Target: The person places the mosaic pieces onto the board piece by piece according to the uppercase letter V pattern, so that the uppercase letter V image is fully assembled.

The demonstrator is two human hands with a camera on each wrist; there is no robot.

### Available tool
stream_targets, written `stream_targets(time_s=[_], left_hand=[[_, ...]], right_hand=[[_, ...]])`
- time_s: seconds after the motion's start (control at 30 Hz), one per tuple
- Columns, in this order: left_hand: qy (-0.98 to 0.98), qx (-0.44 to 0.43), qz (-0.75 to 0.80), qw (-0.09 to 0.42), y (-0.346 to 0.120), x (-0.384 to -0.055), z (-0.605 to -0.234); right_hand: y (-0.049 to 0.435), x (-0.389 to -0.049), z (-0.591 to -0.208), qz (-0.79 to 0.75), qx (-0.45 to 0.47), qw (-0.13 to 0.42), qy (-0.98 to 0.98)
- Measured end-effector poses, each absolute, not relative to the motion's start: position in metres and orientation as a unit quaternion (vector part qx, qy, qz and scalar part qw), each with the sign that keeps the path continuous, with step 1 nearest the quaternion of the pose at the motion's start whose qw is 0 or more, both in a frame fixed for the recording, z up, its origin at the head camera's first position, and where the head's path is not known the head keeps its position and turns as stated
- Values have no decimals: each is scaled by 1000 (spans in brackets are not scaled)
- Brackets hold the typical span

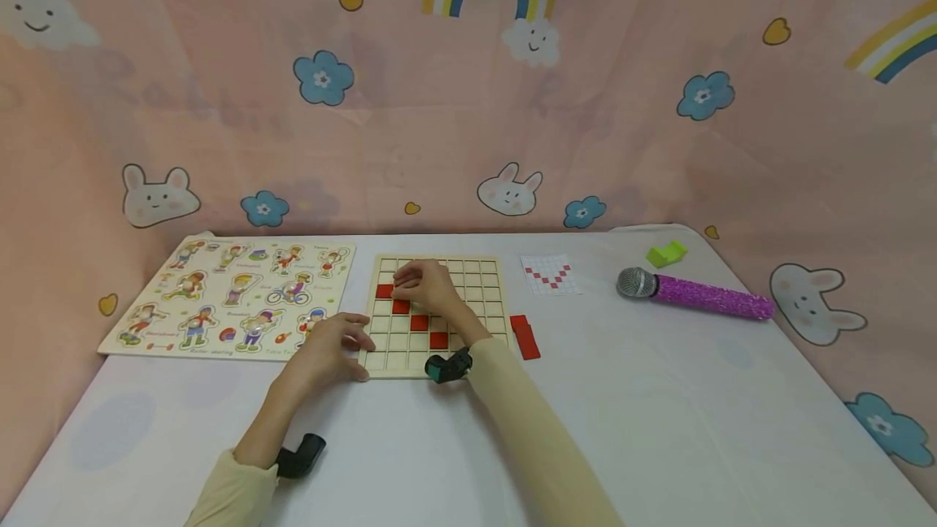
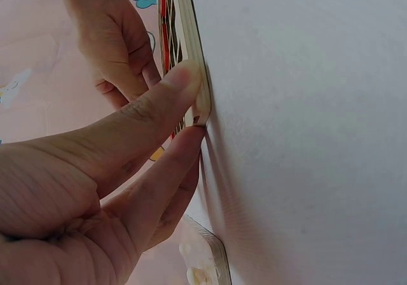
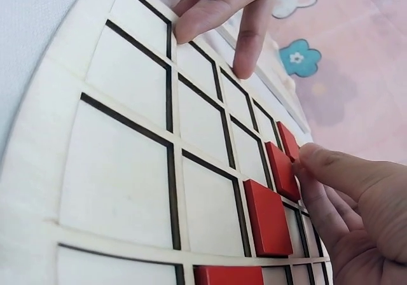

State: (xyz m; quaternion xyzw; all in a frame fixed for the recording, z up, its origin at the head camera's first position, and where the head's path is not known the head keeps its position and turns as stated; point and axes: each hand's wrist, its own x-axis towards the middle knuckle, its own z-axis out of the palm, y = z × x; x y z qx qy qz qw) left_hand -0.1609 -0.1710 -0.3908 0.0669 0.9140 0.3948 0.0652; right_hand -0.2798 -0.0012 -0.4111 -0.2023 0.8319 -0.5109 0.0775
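A wooden grid board [image 1: 373, 360] lies flat, with several red square tiles [image 1: 420, 322] set diagonally in its squares. At the board's near-left corner, my left hand [image 1: 333, 348] holds on, thumb [image 2: 181, 78] against the near edge and fingers along the left side. Reaching across the grid, my right hand [image 1: 428, 287] has thumb and forefinger pinched at the edge of the far-left red tile [image 3: 288, 139]. Part of that tile is hidden by the fingertips. A second red tile [image 3: 283, 172] sits just beside them.
Left of the board lies a picture puzzle [image 1: 241, 299] with cartoon figures. On the right are overlapping red tiles [image 1: 525, 337], a card with a red V pattern [image 1: 549, 275], a purple glittery microphone [image 1: 703, 295] and a lime-green piece [image 1: 666, 254]. Behind hangs a pink cloth [image 1: 622, 145].
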Motion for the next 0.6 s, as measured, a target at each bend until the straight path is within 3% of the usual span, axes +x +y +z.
stream_targets(time_s=[0.23, 0.4, 0.6], left_hand=[[912, 63, 399, 71, -168, -163, -392], [913, 56, 397, 77, -168, -164, -393], [916, 64, 389, 79, -172, -162, -392]], right_hand=[[32, -270, -408, -569, -211, 91, 790], [87, -246, -400, -600, -224, 84, 764], [156, -220, -400, -596, -175, 51, 782]])
